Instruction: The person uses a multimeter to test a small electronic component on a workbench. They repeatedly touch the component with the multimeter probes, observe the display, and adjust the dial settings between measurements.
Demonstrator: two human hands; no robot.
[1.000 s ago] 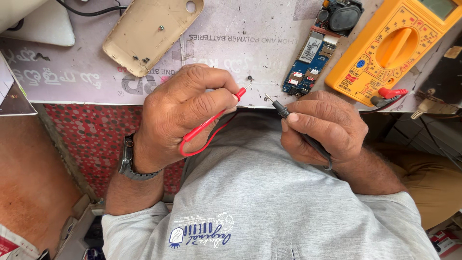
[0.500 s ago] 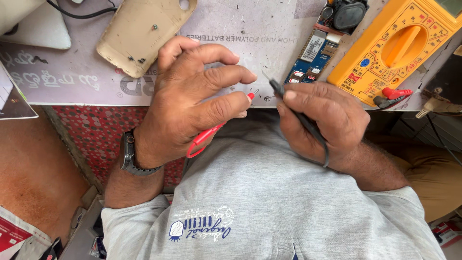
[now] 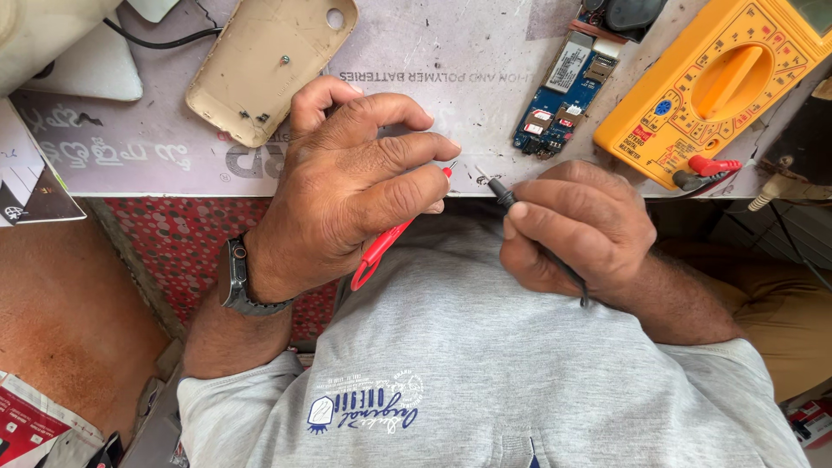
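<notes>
My left hand grips a red test probe, its metal tip pointing right at the bench edge. My right hand holds a black test probe with its tip aimed left toward the red one. The two tips sit a short gap apart over the pale worktop. A yellow multimeter lies at the upper right, with red and black plugs in its sockets. A blue circuit board rests just left of the meter, beyond my right hand.
A beige phone back cover lies at the upper left of the worktop, next to a white device with a black cable. A red patterned cloth hangs below the bench edge. A watch sits on my left wrist.
Both hands have moved up toward the bench edge. The left fingers have spread over the red probe, and the black probe now points at it from the right.
</notes>
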